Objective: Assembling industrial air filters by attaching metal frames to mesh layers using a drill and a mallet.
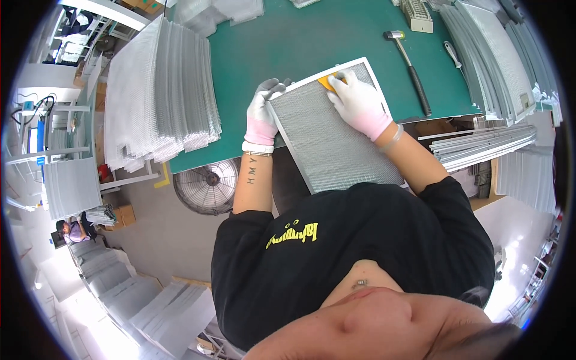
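Observation:
A rectangular mesh filter panel (330, 138) with a pale metal frame leans between my body and the green table. My left hand (264, 108), in a white glove with grey fingertips and a pink cuff, grips the panel's far left corner. My right hand (359, 107), gloved alike, is closed on a small flat orange-yellow tool (326, 82). That tool rests against the mesh by the far frame edge. Its exact kind is hidden by my fingers.
A hammer (411, 72) and a screwdriver-like tool (452, 54) lie on the green table (270, 48). Mesh sheets (162, 96) are stacked at left; framed panels (492, 60) at right, above metal strips (486, 147). A fan (207, 186) stands below. A person (75, 231) is far left.

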A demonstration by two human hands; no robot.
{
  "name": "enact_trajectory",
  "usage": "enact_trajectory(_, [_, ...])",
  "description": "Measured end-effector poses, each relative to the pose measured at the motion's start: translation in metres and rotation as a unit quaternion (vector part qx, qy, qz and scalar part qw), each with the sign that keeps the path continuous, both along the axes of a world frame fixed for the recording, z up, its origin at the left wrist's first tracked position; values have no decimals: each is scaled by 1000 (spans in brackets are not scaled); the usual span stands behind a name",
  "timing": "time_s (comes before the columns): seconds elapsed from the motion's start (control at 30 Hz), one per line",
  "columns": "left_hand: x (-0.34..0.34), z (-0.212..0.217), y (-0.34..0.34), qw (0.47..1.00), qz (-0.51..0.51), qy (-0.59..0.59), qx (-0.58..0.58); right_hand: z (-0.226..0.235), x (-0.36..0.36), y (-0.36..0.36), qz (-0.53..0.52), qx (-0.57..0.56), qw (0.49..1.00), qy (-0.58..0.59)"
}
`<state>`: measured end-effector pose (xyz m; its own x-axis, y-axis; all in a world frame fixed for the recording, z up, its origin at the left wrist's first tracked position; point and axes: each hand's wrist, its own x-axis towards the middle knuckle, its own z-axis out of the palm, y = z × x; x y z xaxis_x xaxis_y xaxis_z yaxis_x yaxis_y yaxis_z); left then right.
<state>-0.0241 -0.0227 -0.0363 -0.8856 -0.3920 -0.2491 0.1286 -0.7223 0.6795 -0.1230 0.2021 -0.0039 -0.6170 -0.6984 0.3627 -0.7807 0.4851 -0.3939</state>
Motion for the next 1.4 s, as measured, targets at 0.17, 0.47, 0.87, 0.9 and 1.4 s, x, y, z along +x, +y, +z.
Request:
enact_trajectory(0.17, [-1, 0, 6, 998, -28, 54, -14, 3, -1, 56, 145, 29, 986, 74])
enact_trajectory(0.47, [8, 62, 25, 948, -89, 177, -249, -25, -127, 206, -281, 95, 950, 96])
enact_trajectory(0.87, [-61, 335, 130, 393, -471, 204, -763, 314, -195, 29, 42, -397, 909, 119])
enact_trajectory(0.9, [-68, 316, 136, 378, -459, 243, -766, 342, -177, 14, 88, -425, 897, 89])
enact_trajectory(1.4, [-134, 175, 142, 404, 170, 264, -859, 362, -127, 42, 338, -465, 806, -139])
